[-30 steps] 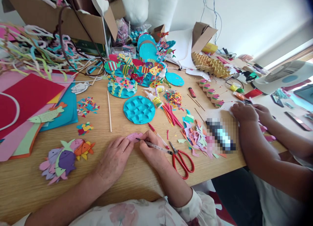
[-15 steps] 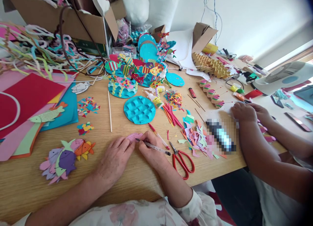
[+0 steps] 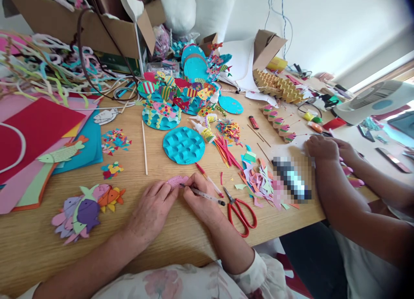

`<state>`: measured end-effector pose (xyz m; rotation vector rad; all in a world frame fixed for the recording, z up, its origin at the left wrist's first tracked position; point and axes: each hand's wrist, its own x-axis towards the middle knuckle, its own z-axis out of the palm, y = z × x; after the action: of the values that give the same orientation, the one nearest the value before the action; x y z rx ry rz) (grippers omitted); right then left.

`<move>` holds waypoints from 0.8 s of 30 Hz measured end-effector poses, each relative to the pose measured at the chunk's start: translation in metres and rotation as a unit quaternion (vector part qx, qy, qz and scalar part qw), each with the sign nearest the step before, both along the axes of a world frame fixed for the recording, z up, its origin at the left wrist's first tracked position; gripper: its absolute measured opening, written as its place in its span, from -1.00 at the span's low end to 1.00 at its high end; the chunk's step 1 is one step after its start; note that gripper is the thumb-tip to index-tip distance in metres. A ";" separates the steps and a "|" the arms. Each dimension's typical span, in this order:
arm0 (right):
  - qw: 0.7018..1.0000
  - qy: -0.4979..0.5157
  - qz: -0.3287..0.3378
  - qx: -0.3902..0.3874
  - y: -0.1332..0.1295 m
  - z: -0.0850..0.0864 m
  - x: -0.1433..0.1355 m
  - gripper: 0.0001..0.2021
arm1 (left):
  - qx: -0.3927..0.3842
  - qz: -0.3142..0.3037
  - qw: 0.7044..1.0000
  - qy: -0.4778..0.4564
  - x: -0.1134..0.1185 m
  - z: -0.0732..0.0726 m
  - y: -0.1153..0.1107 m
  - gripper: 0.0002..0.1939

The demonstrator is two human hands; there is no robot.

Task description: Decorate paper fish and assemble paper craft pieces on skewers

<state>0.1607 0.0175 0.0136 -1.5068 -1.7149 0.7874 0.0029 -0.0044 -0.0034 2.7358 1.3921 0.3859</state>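
Note:
A pink paper fish (image 3: 177, 182) with small dark marks drawn on it lies on the wooden table. My left hand (image 3: 153, 208) rests on its left end, fingers together, pinning it down. In my right hand (image 3: 202, 197) a clear pen with a black end cap (image 3: 211, 198) is pinched, its tip on the fish. Just beyond my right hand lies a red pen (image 3: 208, 178). Red-handled scissors (image 3: 242, 215) are to the right, blades pointing away. Left of my hands sits a pile of coloured paper fish (image 3: 86, 213).
Blue disc (image 3: 183, 145) with raised paper waves, glue bottles (image 3: 204, 132) and paper scraps (image 3: 260, 178) are beyond my hands. A wooden stick (image 3: 145, 148) and coloured paper sheets (image 3: 42, 139) are at left. Another person's arms (image 3: 343, 195) work at right, near a pixelated object (image 3: 293, 179).
The view has shifted very slightly. My hands, the pen and the pink paper fish stay in almost the same place.

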 end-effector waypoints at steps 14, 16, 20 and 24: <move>1.000 0.002 0.000 -0.009 0.000 0.001 0.001 -0.94 | 0.012 -0.005 0.999 0.034 0.001 0.002 0.000 -0.63; 1.000 0.002 0.002 -0.012 0.000 0.001 0.001 -0.94 | 0.008 -0.004 0.999 0.036 0.001 0.003 0.000 -0.63; 1.000 0.007 0.003 -0.011 0.000 0.002 0.000 -0.94 | 0.007 0.002 1.000 0.031 0.001 0.003 -0.001 -0.63; 1.000 0.011 -0.011 -0.014 0.001 0.001 -0.001 -0.95 | 0.017 -0.002 0.999 0.027 0.001 0.001 0.000 -0.63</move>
<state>0.1601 0.0184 0.0146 -1.5284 -1.6753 0.8166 0.0037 -0.0046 -0.0024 2.7952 1.4060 0.3420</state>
